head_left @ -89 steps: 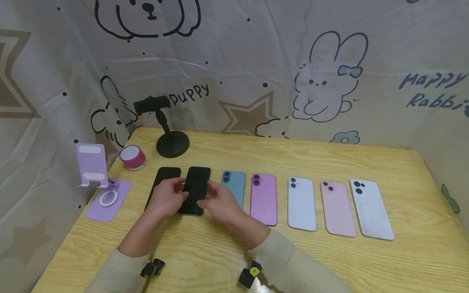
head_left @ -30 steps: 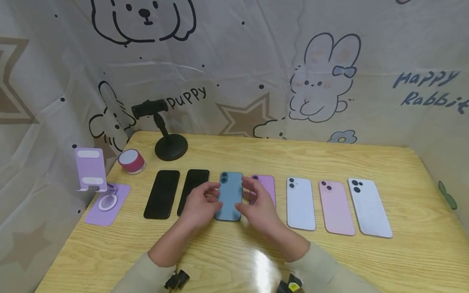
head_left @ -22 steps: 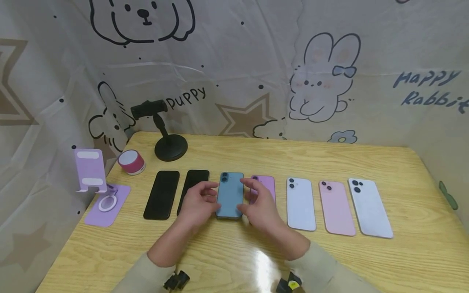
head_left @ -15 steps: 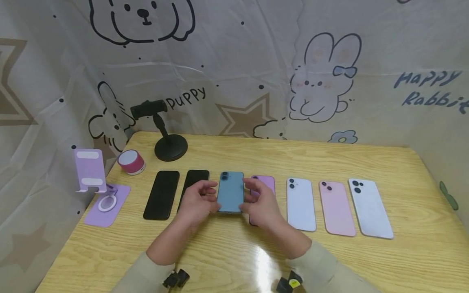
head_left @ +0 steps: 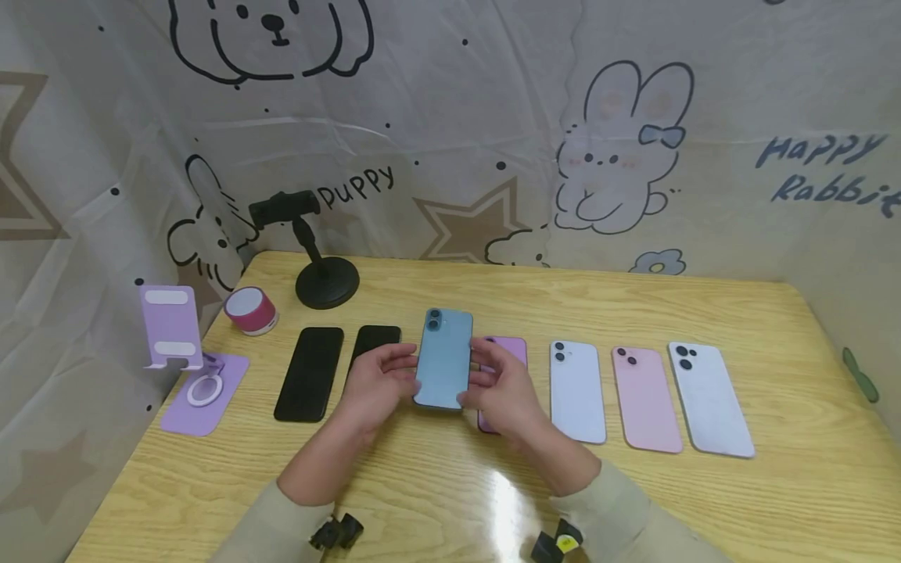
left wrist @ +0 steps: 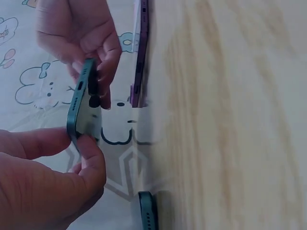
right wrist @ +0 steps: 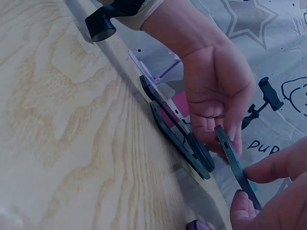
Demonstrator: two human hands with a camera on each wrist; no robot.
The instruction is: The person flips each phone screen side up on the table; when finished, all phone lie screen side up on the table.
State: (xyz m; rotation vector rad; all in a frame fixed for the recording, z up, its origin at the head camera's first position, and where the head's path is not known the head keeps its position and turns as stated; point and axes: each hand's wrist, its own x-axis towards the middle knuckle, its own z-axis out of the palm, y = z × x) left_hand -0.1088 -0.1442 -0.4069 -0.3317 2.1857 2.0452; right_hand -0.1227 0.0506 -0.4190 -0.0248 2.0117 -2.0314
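The grip is a two-handed one: the left hand [head_left: 375, 391] and the right hand [head_left: 505, 391] face each other across the blue phone [head_left: 443, 360], each pinching one of its long edges between thumb and fingers. The hands stand only a phone's breadth apart, and the blue phone fills the gap between them. Both wrist views show it clear of the table [head_left: 415, 485], with its port edge toward the person.

Its long axis runs away from the person, between the two palms, leaning slightly right at the far end. The thumbs sit by the near corners, so more of its length lies beyond the grip than on the near side; the lenses are at the far left corner, back facing up. Neither hand is clearly nearer to it. Whether it is quite level I cannot tell.

Just left of the grip, partly hidden by the left hand, lies the inner black phone [head_left: 380, 336]; the outer black phone [head_left: 310, 375] is beyond it. Just right, partly behind the right hand, is the purple phone [head_left: 516, 356]. Farther right come the first white phone [head_left: 577, 395], the pink phone [head_left: 647, 403] and the last white phone [head_left: 712, 403]. Well left of the grip stands the purple stand [head_left: 172, 320]; the pink cylinder [head_left: 252, 314] and black stand [head_left: 328, 283] are left and farther back.
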